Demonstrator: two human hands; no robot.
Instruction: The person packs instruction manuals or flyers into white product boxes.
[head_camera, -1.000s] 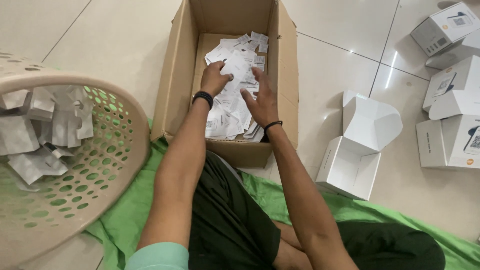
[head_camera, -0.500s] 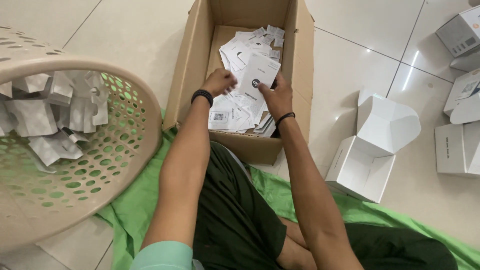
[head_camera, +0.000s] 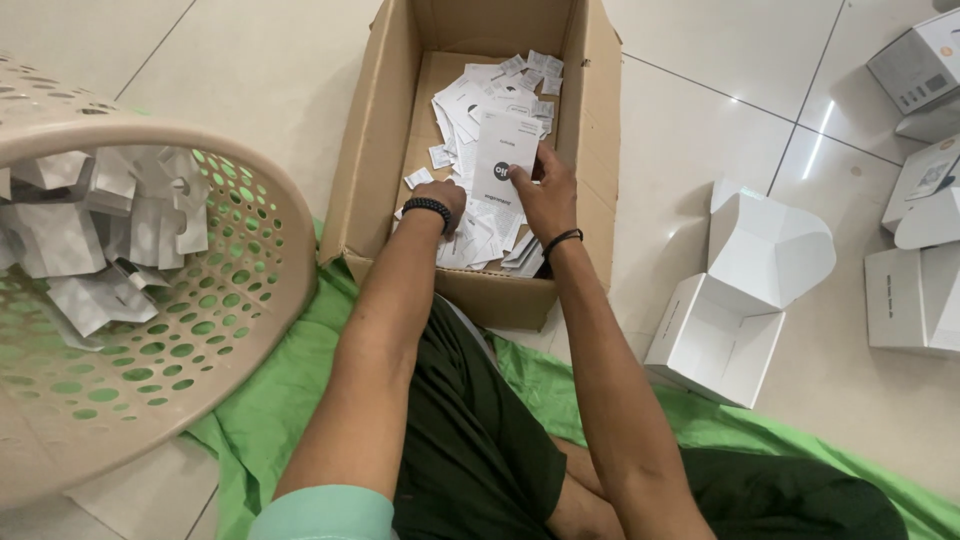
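Note:
An open brown cardboard box stands on the floor in front of me, holding several white paper leaflets and small packets. My right hand holds a white folded leaflet with a black round mark, lifted upright above the pile. My left hand reaches down into the box, its fingers curled among the leaflets; what they grip is hidden. A black band sits on each wrist.
A beige perforated plastic basket with white moulded inserts sits at my left. An open white carton lies on the tiles at the right, with more white boxes beyond. A green cloth lies under my legs.
Both hands went from pressing flat on the pile to the right hand lifting one white leaflet upright. The view has shifted, putting the box and basket further right.

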